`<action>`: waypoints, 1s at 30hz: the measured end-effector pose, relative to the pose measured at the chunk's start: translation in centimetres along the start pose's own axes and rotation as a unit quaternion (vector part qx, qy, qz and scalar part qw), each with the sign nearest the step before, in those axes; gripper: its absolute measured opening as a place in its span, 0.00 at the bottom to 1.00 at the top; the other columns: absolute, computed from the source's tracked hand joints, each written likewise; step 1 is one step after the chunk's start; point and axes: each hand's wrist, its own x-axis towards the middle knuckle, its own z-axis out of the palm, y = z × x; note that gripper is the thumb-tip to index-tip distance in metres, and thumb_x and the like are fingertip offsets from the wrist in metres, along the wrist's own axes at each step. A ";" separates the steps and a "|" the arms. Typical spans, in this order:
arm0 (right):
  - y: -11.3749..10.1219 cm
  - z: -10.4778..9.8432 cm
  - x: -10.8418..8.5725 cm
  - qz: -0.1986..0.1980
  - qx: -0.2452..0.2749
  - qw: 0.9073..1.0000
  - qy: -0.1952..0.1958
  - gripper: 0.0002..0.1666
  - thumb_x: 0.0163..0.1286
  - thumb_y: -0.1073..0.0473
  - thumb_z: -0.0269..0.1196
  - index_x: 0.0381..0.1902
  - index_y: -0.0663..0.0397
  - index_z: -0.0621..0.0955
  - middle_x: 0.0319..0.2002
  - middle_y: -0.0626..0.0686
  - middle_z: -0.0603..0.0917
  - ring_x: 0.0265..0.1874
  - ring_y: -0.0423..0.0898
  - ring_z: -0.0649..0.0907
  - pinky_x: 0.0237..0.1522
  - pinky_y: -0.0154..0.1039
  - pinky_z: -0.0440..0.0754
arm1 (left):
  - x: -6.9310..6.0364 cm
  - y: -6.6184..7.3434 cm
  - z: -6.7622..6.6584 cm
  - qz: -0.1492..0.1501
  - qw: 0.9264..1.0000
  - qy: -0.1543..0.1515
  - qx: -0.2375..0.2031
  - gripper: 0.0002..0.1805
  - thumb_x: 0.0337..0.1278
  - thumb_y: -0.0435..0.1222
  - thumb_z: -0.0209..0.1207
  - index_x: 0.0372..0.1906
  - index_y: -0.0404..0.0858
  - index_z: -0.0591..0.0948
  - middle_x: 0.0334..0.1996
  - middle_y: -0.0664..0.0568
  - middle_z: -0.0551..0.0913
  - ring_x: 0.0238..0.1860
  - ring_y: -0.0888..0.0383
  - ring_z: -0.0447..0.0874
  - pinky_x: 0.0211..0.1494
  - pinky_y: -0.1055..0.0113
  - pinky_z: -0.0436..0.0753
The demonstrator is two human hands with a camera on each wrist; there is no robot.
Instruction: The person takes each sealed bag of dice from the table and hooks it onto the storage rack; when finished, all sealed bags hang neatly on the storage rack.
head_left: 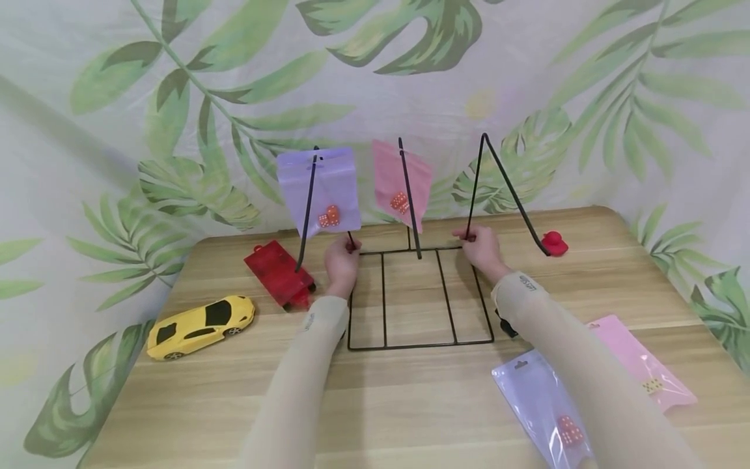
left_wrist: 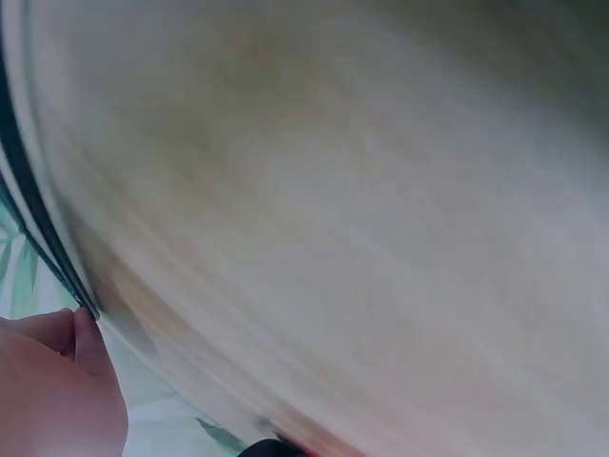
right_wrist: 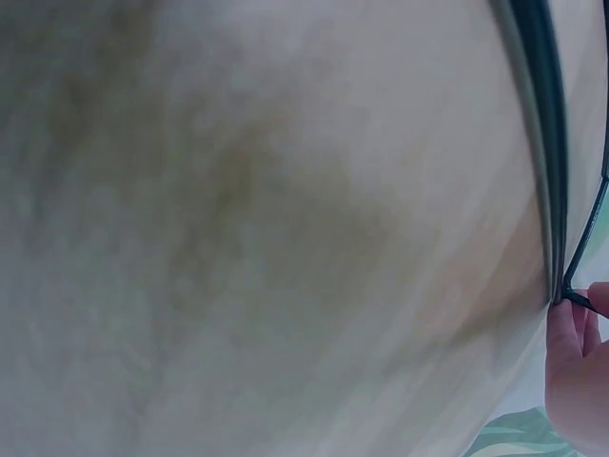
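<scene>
A black wire rack [head_left: 420,346] stands on the table, its base flat and three bent prongs rising from its back. The left hand [head_left: 342,260] pinches the rack's back left corner; in the left wrist view the fingers [left_wrist: 86,347] meet at the dark wire. At the back right corner the right hand [head_left: 483,251] pinches the wire, also seen in the right wrist view with its fingers [right_wrist: 566,333] on the rod. A purple pouch [head_left: 293,176] with orange dice hangs on the left prong, a pink pouch [head_left: 387,169] with orange dice on the middle one. The right prong holds no pouch.
Left of the rack lie a red toy [head_left: 275,267] and a yellow toy car [head_left: 199,326]. A small red hat-shaped item [head_left: 553,243] is at the back right. Front right, a purple pouch [head_left: 533,384] and a pink pouch [head_left: 627,345] lie flat, partly under the right sleeve.
</scene>
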 end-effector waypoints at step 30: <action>0.0 -13.4 -26.4 0.051 -0.350 0.923 -0.148 0.27 0.56 0.45 0.71 0.43 0.59 0.77 0.30 0.51 0.82 0.26 0.46 0.79 0.27 0.43 0.77 | -0.2 -0.1 0.4 0.006 1.000 -0.023 0.000 0.09 0.62 0.25 0.55 0.41 0.32 0.84 0.45 0.38 0.87 0.51 0.42 0.83 0.58 0.53 0.80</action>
